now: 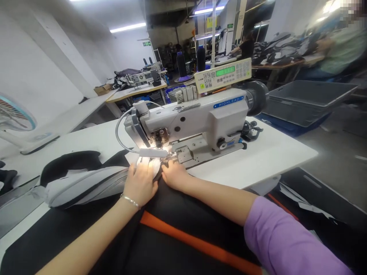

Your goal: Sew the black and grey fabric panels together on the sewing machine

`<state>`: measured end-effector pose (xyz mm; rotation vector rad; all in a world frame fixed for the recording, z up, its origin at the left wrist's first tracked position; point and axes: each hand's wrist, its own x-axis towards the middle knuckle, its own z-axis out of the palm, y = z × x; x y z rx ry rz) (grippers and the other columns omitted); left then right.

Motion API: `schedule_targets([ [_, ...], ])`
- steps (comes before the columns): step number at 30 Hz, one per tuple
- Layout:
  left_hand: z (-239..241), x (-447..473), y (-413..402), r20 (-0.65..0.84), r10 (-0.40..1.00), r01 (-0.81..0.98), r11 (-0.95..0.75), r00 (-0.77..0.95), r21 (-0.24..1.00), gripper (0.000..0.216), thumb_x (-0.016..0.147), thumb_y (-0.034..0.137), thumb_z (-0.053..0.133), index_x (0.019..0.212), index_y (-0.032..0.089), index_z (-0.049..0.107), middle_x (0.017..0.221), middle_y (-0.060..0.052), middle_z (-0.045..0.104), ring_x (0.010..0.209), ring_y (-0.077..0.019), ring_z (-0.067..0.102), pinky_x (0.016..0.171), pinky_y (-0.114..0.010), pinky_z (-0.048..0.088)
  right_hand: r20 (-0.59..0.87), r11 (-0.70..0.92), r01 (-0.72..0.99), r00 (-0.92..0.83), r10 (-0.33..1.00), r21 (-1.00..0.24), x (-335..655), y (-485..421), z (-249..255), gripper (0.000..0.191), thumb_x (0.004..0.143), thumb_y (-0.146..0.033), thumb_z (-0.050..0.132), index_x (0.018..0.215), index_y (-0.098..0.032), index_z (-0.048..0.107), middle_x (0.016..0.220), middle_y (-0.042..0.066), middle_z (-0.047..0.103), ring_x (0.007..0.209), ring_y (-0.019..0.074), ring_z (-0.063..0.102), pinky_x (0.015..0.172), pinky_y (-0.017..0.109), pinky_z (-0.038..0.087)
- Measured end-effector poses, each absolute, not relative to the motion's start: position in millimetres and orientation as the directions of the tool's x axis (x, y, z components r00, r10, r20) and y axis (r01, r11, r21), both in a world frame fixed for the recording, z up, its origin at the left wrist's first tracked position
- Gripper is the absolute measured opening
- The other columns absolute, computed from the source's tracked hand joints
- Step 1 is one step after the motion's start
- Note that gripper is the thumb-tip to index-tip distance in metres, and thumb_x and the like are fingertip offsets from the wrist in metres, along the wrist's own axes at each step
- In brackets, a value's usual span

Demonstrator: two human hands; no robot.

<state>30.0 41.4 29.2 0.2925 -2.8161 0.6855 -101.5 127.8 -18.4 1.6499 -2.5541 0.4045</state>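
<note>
A white Highlead sewing machine (197, 118) stands on the white table (275, 152), its lamp lighting the needle area. Black fabric with an orange stripe (183, 236) lies across the table's near side and runs up to the needle. My left hand (140, 183), a thin bracelet on its wrist, lies flat on the brightly lit fabric just left of the presser foot, fingers stretched forward. My right hand (174, 173) rests on the fabric just right of it, fingers curled and pressed down near the needle plate. Grey-white fabric (83, 187) bunches to the left.
A control panel (223, 74) sits atop the machine, with dark thread cones (200, 57) behind. A grey plastic bin (309, 99) stands at the right. A fan (14, 114) is at the left edge. Other sewing tables and people fill the background.
</note>
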Motion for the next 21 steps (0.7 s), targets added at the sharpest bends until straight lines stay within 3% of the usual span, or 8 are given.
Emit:
schedule_targets([
  [3,17.3,3.4,15.4,0.222,-0.167,-0.248,0.878,-0.961,-0.41,0.024,0.078,0.016,0.042,0.09,0.009,0.061,0.094,-0.018,0.059,0.099,-0.0337,0.052,0.088,-0.046,0.039,0.199,0.382,-0.903,-0.418,-0.886,-0.194,-100.6,129.9,-16.9,0.029,0.089,-0.033,0.043,0.104,-0.012,0.057,0.102,0.016,0.053,0.087,0.0287,0.057,0.07,0.039,0.05],
  [5,13.5,-6.5,0.9,0.159,-0.186,-0.233,0.899,-0.97,-0.37,0.021,0.076,0.015,0.042,0.086,0.01,0.06,0.088,-0.016,0.061,0.09,-0.032,0.056,0.079,-0.042,0.042,0.2,0.373,-0.904,-0.413,-0.889,-0.207,-100.5,130.4,-17.2,0.028,0.089,-0.034,0.044,0.104,-0.014,0.057,0.103,0.015,0.052,0.088,0.0283,0.057,0.071,0.039,0.05],
  [8,12.2,-13.8,-10.6,0.021,-0.234,-0.231,0.933,-0.972,-0.277,0.027,0.081,0.027,0.043,0.095,0.014,0.061,0.087,-0.012,0.065,0.082,-0.0304,0.06,0.073,-0.041,0.045,0.194,0.366,-0.903,-0.409,-0.892,-0.224,-103.3,130.8,-17.4,0.027,0.089,-0.034,0.044,0.105,-0.015,0.055,0.103,0.014,0.052,0.089,0.0276,0.057,0.073,0.039,0.05],
  [11,10.3,-18.5,-12.8,-0.061,-0.256,-0.239,0.949,-0.965,-0.205,0.033,0.086,0.031,0.04,0.109,0.024,0.062,0.097,-0.008,0.066,0.088,-0.0286,0.061,0.075,-0.039,0.045,0.156,0.341,-0.911,-0.38,-0.912,-0.232,-111.1,133.8,-14.9,0.029,0.089,-0.035,0.044,0.107,-0.014,0.054,0.103,0.014,0.053,0.089,0.0265,0.057,0.074,0.038,0.05],
  [16,3.5,-23.4,-9.4,-0.075,-0.2,-0.175,0.951,-0.977,-0.257,0.034,0.086,0.024,0.038,0.11,0.021,0.063,0.102,-0.009,0.063,0.085,-0.0291,0.06,0.075,-0.043,0.045,0.075,0.295,-0.926,-0.32,-0.945,-0.236,-122.7,142.3,-10.0,0.034,0.087,-0.042,0.046,0.11,-0.02,0.056,0.102,0.012,0.056,0.081,0.0261,0.06,0.066,0.037,0.05],
  [21,-1.5,-23.0,-9.7,-0.02,-0.166,-0.156,0.958,-0.986,-0.241,0.032,0.088,0.021,0.038,0.106,0.018,0.064,0.098,-0.01,0.064,0.084,-0.028,0.06,0.077,-0.042,0.044,0.141,0.285,-0.936,-0.317,-0.938,-0.206,-118.4,141.1,-17.1,0.036,0.088,-0.038,0.044,0.115,-0.016,0.053,0.101,0.013,0.056,0.081,0.027,0.059,0.068,0.039,0.049],
])
